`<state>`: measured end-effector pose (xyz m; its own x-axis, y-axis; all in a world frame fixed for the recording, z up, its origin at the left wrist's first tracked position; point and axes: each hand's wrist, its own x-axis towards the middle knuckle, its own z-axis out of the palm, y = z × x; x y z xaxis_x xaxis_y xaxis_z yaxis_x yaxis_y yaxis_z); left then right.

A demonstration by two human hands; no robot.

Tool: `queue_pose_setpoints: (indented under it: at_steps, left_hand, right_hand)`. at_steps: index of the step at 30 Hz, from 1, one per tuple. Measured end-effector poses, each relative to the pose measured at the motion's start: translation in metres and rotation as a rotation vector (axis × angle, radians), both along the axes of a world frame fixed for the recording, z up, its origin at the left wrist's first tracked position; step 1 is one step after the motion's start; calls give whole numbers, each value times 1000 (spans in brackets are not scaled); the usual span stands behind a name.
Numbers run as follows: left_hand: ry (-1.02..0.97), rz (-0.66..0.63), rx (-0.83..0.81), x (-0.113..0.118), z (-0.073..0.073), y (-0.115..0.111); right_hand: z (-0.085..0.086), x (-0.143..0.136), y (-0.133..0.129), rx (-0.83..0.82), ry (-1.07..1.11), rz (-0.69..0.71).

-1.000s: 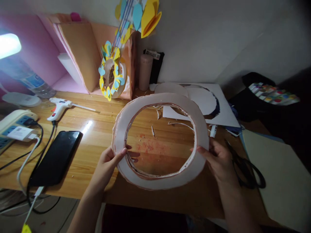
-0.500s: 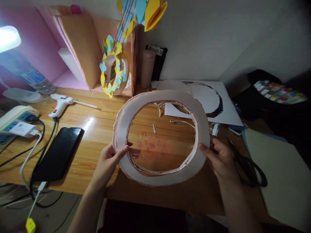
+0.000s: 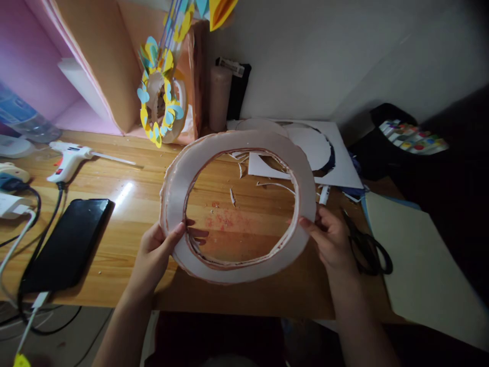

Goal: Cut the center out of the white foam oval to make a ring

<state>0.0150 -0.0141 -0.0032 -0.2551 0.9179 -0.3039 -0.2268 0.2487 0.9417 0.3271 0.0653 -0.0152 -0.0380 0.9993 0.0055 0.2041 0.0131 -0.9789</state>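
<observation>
Between my two hands is a large pale ring (image 3: 237, 273), apparently layered board with rough, brownish edges, held up over the wooden desk. My left hand (image 3: 158, 250) pinches its lower left side, thumb on the front face and fingers reaching through the opening behind. On the opposite side my right hand (image 3: 330, 239) grips the rim, thumb on the front and fingers around the outer edge. Through the opening show reddish crumbs and small white scraps (image 3: 232, 197) on the desk. Black scissors (image 3: 367, 250) lie just beyond my right hand.
At left are a white glue gun (image 3: 72, 159), a black phone (image 3: 69, 244) and cables. A ring decorated with yellow and blue paper pieces (image 3: 168, 120) leans by a pink box. White cut board (image 3: 336, 148) lies behind; a pale sheet (image 3: 416, 250) covers the right side.
The view has shifted, so the desk items and the ring appear further left and slightly higher. Both hands keep the same hold on the ring.
</observation>
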Motion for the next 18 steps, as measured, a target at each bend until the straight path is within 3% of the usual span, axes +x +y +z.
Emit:
queue_pose_setpoints:
  at_steps: [18]
  left_hand:
    - [-11, -24, 167, 6, 5, -8]
  right_hand:
    - [1, 4, -5, 106, 60, -61]
